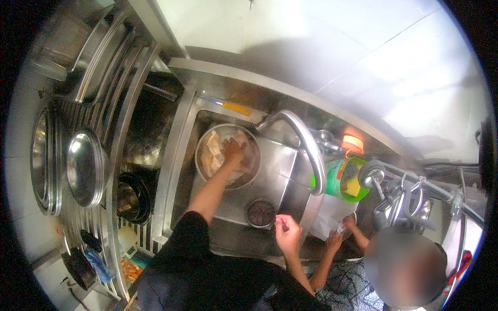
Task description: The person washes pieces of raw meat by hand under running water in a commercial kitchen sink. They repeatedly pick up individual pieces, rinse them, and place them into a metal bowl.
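My left hand (232, 152) is down in a round metal bowl (199, 171) in the sink, over pale pieces that look like raw meat (213, 149); the fingertips are partly hidden, and whether they grip a piece is unclear. My right hand (288, 229) hovers with curled fingers above the sink's near side, beside a small round drain or dark dish (261, 213). Nothing shows clearly in its fingers. The curved metal faucet (307, 144) arches over the sink (233, 229) to the right of the bowl.
At my right, a co-worker's hands (338, 235) are close to a white sheet or bag (330, 217). A green container (334, 177) holds sponges. A yellow-handled tool (237, 109) lies on the sink's back ledge. Metal lids (83, 167) and trays (97, 62) stand on a rack at left.
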The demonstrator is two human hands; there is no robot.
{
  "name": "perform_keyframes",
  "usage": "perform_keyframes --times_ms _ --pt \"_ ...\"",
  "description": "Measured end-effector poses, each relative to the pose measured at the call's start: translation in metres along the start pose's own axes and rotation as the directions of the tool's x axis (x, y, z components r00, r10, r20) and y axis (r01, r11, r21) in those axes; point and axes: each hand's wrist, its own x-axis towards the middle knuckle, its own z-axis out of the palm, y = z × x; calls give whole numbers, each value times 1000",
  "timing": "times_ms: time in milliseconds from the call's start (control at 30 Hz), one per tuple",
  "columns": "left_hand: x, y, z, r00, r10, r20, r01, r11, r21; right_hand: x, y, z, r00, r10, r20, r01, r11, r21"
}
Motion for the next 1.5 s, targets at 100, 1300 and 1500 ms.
perform_keyframes --times_ms 100,1300,1500 --pt "25 -4 73 961 -42 -272 85 986 146 2 4 -4 1000 -17 7 18 998 -52" --pt "-265 77 -92 704 680 205 -169 441 -882 13 52 -19 977 -174 -127 204 933 295" --pt "-325 57 -153 738 661 -133 -509 417 -753 -49 -37 -12 945 -263 -193 320 859 399"
